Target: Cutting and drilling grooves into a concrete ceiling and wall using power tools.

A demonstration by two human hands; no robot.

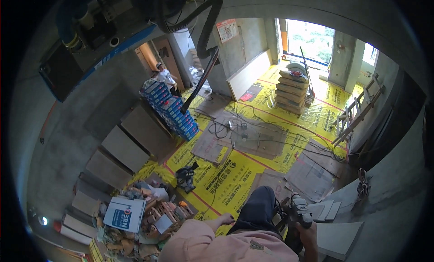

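My left hand (pixel 225 219) hangs beside my dark-trousered thigh, over the yellow floor film. Its fingers are loosely bent and slightly apart, with nothing visible in them. At my right side, my right hand (pixel 309 237) is closed around a black-and-grey power tool (pixel 300 208); the exact kind is hard to make out. The tool points away from me, past my right knee, and its grip is partly hidden by the hand. Pale cut panels (pixel 326 211) lie just beyond it, and a larger white board (pixel 340 239) rests right of my hand.
Stacked sacks (pixel 290 92) stand far ahead, near a wooden ladder (pixel 359 110) on the right. Cables (pixel 221 129) trail over cardboard sheets. A black tool (pixel 186 178) and a scrap heap (pixel 135 237) lie left. Another person (pixel 166 79) is behind blue boxes (pixel 174 115).
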